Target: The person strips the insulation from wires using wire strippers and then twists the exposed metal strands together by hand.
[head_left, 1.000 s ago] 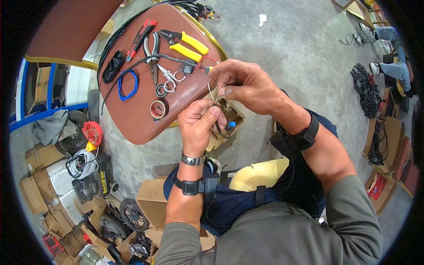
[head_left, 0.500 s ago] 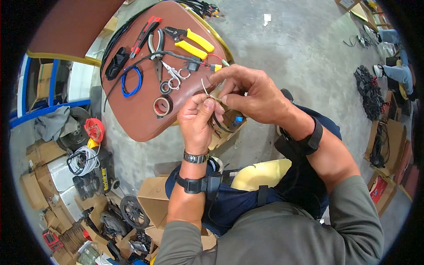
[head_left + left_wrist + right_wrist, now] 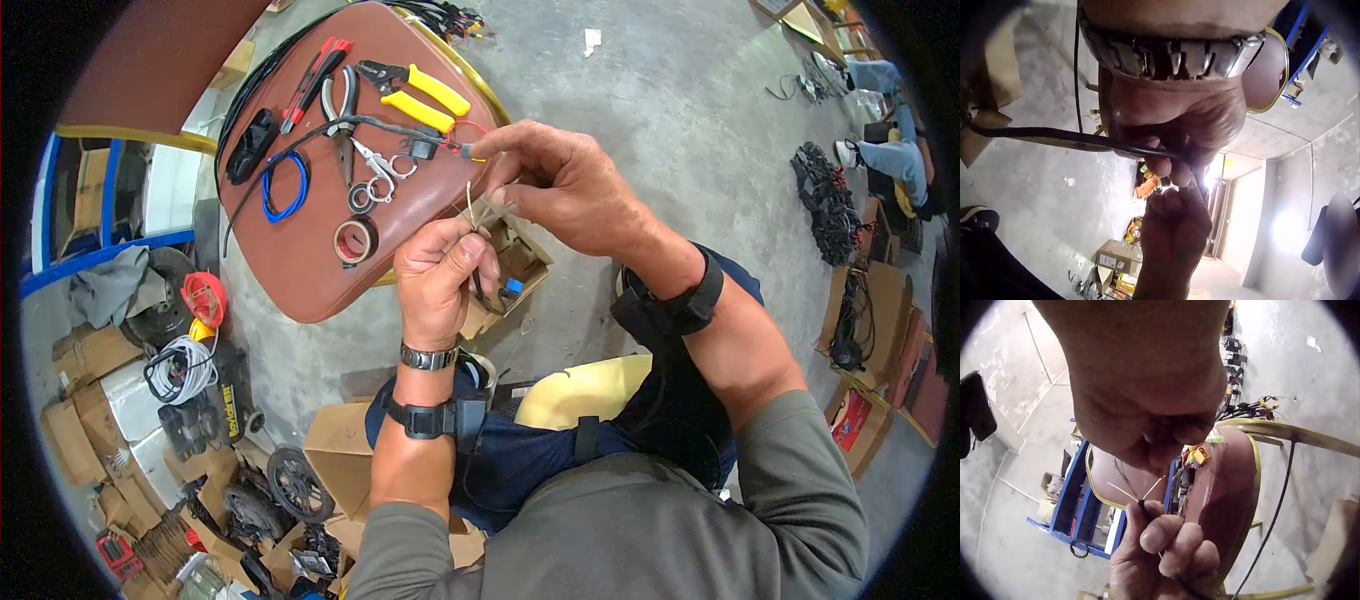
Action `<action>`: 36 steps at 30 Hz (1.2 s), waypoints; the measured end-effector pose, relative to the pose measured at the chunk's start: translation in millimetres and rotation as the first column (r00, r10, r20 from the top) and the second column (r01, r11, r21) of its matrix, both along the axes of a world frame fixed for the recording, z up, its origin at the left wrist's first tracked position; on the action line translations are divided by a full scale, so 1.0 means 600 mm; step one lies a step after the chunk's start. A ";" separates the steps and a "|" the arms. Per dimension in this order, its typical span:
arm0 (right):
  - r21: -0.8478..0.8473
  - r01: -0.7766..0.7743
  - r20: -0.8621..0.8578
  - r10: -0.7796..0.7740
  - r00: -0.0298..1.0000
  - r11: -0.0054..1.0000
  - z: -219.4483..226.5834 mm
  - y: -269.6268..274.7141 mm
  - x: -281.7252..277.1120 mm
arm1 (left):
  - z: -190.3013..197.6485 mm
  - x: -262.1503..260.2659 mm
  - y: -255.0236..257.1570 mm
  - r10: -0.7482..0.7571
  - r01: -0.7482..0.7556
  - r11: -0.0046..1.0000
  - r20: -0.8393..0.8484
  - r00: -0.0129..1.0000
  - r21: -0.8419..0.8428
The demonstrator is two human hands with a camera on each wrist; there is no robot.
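Note:
A black cable (image 3: 1041, 133) runs into my left hand (image 3: 438, 275), whose thumb and curled fingers grip it near its stripped end. Thin white wires (image 3: 1124, 490) and greyish bare strands (image 3: 1124, 474) fan out above the thumb in the right wrist view. My right hand (image 3: 570, 195) is just above and to the right, thumb and forefinger pinching one thin wire (image 3: 1154, 487) of the fan. Its fingertips are partly hidden by the hand itself in the right wrist view.
A brown padded chair seat (image 3: 300, 270) holds yellow wire strippers (image 3: 425, 98), pliers (image 3: 344, 125), scissors (image 3: 378, 172), a red utility knife (image 3: 315, 85), a blue wire coil (image 3: 287, 187) and tape rolls. Below the hands stands an open cardboard box (image 3: 525, 275) on the floor.
My right hand comes close to my left at the wire ends, then draws back up and away a little. The left hand keeps its grip on the cable. The head view shifts slightly.

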State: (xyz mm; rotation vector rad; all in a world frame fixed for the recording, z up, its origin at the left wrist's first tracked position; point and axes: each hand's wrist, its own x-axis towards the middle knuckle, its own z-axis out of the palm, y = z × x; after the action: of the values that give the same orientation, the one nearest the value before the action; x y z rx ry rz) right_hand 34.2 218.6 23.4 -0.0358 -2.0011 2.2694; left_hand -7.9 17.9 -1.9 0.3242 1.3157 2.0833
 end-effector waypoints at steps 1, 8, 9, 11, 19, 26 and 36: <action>0.012 -0.003 0.011 0.003 1.000 1.000 -0.002 0.000 0.000 | -0.004 -0.002 -0.003 -0.002 0.002 1.000 -0.006 1.000 0.008; 0.028 -0.060 -0.010 0.061 0.998 0.998 0.011 -0.011 0.007 | -0.006 -0.002 0.000 0.169 -0.169 0.985 -0.018 0.985 -0.034; 0.030 -0.056 -0.017 0.056 0.998 0.998 0.010 -0.013 0.007 | -0.006 -0.002 0.003 0.176 -0.177 0.983 -0.024 0.984 -0.048; 0.019 -0.044 -0.032 0.044 0.998 0.999 0.005 -0.012 0.006 | -0.006 -0.003 0.004 0.166 -0.167 0.985 -0.023 0.986 -0.042; -0.075 -0.030 -0.008 0.029 1.000 0.997 -0.002 0.008 0.000 | 0.003 -0.004 -0.002 -0.022 0.022 1.000 0.007 1.000 0.001; -0.070 0.026 0.048 -0.023 0.999 0.997 0.001 0.032 -0.005 | 0.005 -0.002 -0.005 0.002 -0.026 0.987 -0.154 0.988 -0.159; 0.046 -0.199 0.214 0.185 0.959 0.979 0.008 0.044 -0.001 | 0.000 0.013 -0.002 0.037 -0.198 0.923 -0.438 0.898 -0.329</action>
State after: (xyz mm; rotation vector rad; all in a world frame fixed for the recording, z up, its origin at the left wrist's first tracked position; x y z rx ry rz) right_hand 33.8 245.2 28.2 -0.0799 -2.2771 2.4016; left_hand -0.4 16.7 -1.6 0.5655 1.9977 1.8674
